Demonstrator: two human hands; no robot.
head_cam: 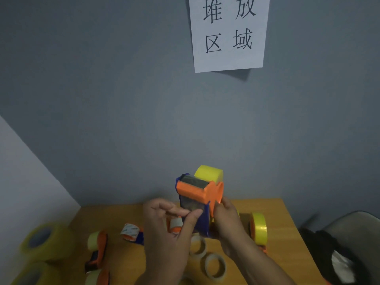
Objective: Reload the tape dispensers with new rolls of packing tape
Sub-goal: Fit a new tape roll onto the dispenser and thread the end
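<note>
So both hands are up over the middle of the wooden surface (273, 206), holding a blue and orange tape dispenser (198, 199) in the air with a yellow tape roll (208, 173) sitting at its top end. The right hand (228, 221) has its fingers wrapped around the dispenser's right side, just under the orange flange. The left hand (164, 227) is pinching at the lower front of the dispenser, thumb and forefinger pressed together on what looks like the loose end of the tape, though it's too blurry to be sure. Down on the surface, another loaded dispenser with a yellow roll (258, 228) stands toward the right edge, just beside the right wrist. Toward the left there's an orange dispenser (98, 248) lying on its side, and a blue one with a white printed label (132, 233) near the left hand. Two empty cardboard cores (214, 267) sit at the near edge between the forearms. A stack of big yellowish tape rolls (42, 241) is at the left edge. A paper sign (228, 31) hangs on the grey wall, and a dark chair (349, 235) sits off the right edge.
</note>
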